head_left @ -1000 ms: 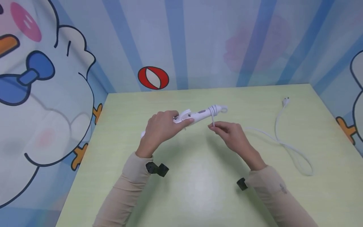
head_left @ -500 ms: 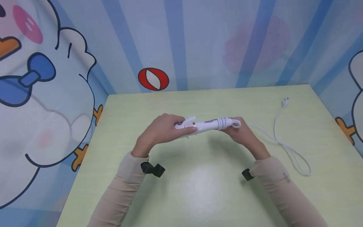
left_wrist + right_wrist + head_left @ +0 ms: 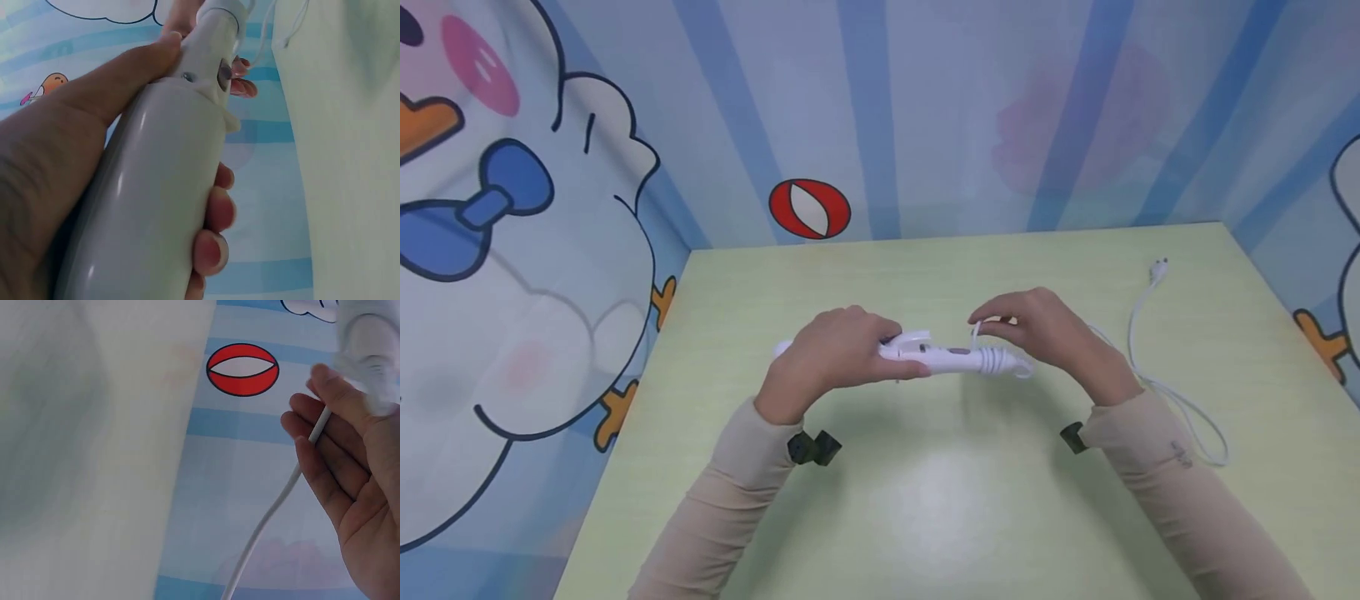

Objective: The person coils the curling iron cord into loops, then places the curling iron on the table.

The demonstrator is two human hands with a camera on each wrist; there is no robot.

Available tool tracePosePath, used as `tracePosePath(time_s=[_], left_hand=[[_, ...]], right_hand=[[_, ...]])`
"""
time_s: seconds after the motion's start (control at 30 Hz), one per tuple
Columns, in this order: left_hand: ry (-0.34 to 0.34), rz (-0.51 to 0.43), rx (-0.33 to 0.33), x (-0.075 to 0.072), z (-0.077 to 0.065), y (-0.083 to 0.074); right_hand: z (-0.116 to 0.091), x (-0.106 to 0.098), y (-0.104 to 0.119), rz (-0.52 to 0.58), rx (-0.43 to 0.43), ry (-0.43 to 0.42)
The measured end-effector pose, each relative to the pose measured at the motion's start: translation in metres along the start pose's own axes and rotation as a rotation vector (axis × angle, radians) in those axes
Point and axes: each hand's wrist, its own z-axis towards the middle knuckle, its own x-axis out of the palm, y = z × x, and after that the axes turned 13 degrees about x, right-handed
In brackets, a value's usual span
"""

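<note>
My left hand grips a white curling iron around its barrel, above the table. In the left wrist view the thumb lies along one side of the curling iron, with fingertips curled round the other. Several turns of its white cord are wound on the handle near the right end. Just above the handle, my right hand pinches the cord between thumb and fingers. In the right wrist view the cord runs down from those fingers, and the iron's end is blurred.
The unwound cord lies in a loop on the right of the pale green table, ending in a two-pin plug near the back. Cartoon-printed walls stand behind and at both sides.
The right hand has carried the cord from below the handle, behind it, to above it. The curling iron has swung from slanting to nearly level and sits lower in view. My left hand keeps its grip.
</note>
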Motion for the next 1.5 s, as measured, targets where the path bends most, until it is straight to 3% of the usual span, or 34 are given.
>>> tracePosePath(time_s=[0.3,0.63,1.07,1.23,1.5], left_hand=[[0.007,0.017,-0.105,0.003,0.003,-0.008],[-0.063,-0.012,-0.262,0.014,0.004,-0.006],[-0.188,0.011,-0.339,0.017,0.008,-0.005],[-0.247,0.028,-0.354,0.016,0.01,0.0],[-0.303,-0.097,-0.34,0.007,0.008,0.007]], right_hand=[[-0.003,-0.008,0.033,-0.267,0.005,-0.055],[-0.007,-0.002,0.047,-0.295,0.139,-0.101],[-0.015,0.011,0.055,-0.135,0.347,-0.09],[-0.019,0.022,0.052,0.002,0.362,-0.115],[-0.022,0.039,0.038,0.238,0.341,-0.114]])
